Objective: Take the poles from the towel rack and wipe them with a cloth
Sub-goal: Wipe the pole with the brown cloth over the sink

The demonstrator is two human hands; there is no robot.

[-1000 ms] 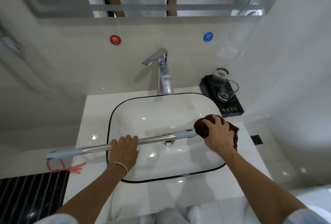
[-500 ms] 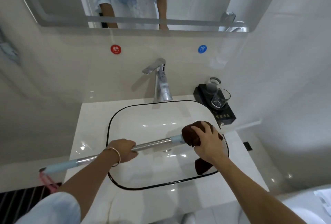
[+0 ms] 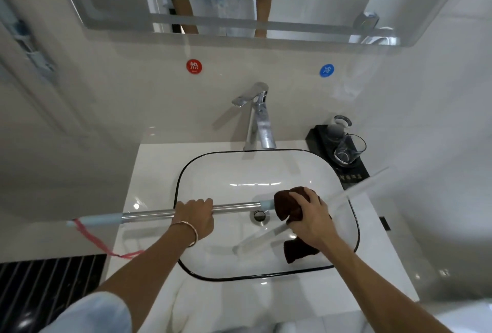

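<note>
the left hand point(image 3: 194, 215) grips the chrome pole point(image 3: 149, 216), held level across the washbasin point(image 3: 266, 150) above its drain. the right hand point(image 3: 311, 218) clutches a brown cloth point(image 3: 286, 202) round the pole's pale-blue right end, inside the basin's right rim.

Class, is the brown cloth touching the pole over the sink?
Touching. The head view shows the cloth wrapped over one end of the pole, gripped by the right hand.

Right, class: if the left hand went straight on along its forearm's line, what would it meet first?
Probably the tap, standing behind the sink. The left hand, gripping the pole, aims across open basin at it; depth is unclear, so perhaps the sink's back rim first.
</note>
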